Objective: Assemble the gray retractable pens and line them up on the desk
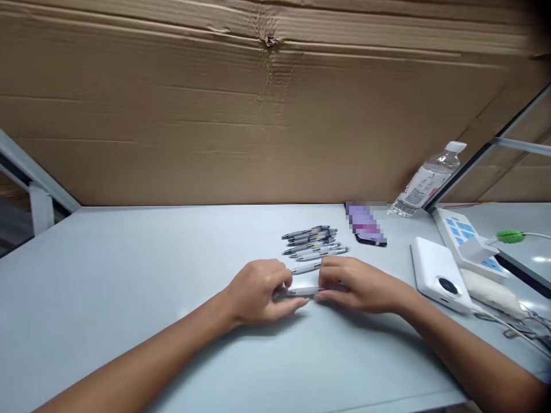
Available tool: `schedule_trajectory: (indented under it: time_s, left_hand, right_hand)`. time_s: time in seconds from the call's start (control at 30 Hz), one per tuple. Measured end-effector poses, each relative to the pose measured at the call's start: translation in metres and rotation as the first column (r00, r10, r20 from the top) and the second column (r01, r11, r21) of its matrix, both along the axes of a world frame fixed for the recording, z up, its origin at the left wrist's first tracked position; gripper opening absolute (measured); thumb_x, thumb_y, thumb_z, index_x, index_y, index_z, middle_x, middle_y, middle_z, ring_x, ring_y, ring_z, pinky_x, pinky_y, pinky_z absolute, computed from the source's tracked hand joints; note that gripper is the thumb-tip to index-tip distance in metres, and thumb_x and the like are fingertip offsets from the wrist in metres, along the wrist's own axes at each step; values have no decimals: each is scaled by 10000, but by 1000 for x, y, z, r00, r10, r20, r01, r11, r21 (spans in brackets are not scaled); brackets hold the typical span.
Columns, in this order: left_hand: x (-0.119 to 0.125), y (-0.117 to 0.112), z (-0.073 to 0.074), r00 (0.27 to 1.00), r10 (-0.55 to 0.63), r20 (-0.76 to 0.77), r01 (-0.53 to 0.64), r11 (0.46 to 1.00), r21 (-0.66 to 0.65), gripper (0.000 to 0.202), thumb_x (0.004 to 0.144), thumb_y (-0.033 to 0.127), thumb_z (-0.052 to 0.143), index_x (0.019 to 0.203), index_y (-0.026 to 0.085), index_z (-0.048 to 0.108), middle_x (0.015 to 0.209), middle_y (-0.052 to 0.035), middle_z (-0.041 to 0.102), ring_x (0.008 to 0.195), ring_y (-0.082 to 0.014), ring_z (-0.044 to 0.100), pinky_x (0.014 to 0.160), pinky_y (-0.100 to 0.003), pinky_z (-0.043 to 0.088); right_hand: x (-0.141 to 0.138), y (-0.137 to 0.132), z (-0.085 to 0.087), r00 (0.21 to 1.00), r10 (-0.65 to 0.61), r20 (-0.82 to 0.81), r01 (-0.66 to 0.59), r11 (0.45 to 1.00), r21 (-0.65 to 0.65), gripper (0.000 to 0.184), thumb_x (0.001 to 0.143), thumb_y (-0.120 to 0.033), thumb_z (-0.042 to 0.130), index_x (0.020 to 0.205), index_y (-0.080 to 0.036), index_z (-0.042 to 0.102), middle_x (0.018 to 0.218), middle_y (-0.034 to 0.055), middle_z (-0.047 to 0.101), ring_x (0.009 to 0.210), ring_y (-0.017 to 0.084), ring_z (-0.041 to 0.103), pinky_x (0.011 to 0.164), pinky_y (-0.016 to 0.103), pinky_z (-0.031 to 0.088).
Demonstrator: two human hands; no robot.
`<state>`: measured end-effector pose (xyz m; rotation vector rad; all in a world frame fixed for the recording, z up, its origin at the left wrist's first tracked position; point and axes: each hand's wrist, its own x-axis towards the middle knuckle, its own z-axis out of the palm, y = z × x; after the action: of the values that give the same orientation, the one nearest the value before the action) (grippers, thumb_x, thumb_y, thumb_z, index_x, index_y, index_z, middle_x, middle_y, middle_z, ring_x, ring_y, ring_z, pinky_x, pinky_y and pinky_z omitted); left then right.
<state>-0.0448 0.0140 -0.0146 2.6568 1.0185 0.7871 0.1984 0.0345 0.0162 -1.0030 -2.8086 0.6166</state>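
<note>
"What has the person got there?"

"A slim grey-and-white retractable pen (303, 291), held low over the pale grey tabletop (129, 269), crosswise between the left hand (258, 291) and the right hand (357, 284)."

"Are both hands actually gripping it?"

"Both look closed on it, the left at one end and the right at the other, though the fingers hide how firmly."

"How would it handle?"

"Light and stiff, I'd judge, but that smooth round barrel could easily roll or slip. I'd pinch it mid-barrel, between thumb and fingertips."

"What's nearby?"

"A loose matching pen (305, 267) lies just beyond the fingers, with a tight row of similar pens (310, 244) behind it. Further right are a blurred-out phone (365, 226), a clear plastic water bottle (426, 180) and a rounded white device (439, 274)."
</note>
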Motion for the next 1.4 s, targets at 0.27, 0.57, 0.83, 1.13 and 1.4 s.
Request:
schedule_trajectory:
  time_s: [0.27, 0.57, 0.83, 1.13, 1.4]
  left_hand:
    - [14, 8, -5, 970, 238, -58, -245, 954, -176, 156, 865, 353, 643, 936, 218, 608, 967, -24, 619, 925, -216, 569, 748, -320, 466]
    - [11, 9, -8, 979, 187, 78, -193, 978, 74, 128, 978, 234, 446, 913, 166, 533, 892, -45, 607, 789, -172, 560, 675, -286, 467]
    - [10, 6, 0, 990, 80, -119, -12, 875, 484, 231, 1001, 215, 384, 897, 157, 582, 641, -9, 546, 587, -156, 479, 547, -269, 346]
    - [2, -6, 7, 999, 41, 28, -32, 966, -258, 371, 1009, 253, 281, 724, 191, 511, 612, 33, 543, 548, -112, 485, 568, -226, 383]
    - [2, 0, 4, 990, 100, 102, -60, 938, -343, 424, 1004, 335, 259, 615, 190, 347, 550, 38, 400, 503, -109, 362, 545, -255, 314]
  right_hand:
    - [10, 5, 2, 995, -93, -34, 97, 987, 129, 216, 907, -414, 584, 978, -211, 606, 939, 55, 599, 849, 215, 565, 724, 334, 454]
    - [14, 11, 4, 998, -58, 18, 49, 942, 331, 215, 978, -332, 434, 896, -202, 585, 972, 99, 589, 888, 252, 530, 776, 410, 452]
    - [7, -2, 16, 999, -46, -8, 45, 997, -63, 285, 1023, -350, 297, 836, -222, 471, 664, -19, 524, 586, 150, 473, 573, 281, 365]
    - [1, -1, 8, 999, 54, 6, -53, 957, 284, 197, 973, -233, 400, 924, -205, 589, 720, 29, 613, 620, 169, 514, 576, 288, 313]
    - [-1, 3, 4, 997, 43, -56, -17, 911, 411, 321, 1008, -321, 372, 1207, -168, 571, 810, 63, 600, 711, 197, 518, 656, 313, 385]
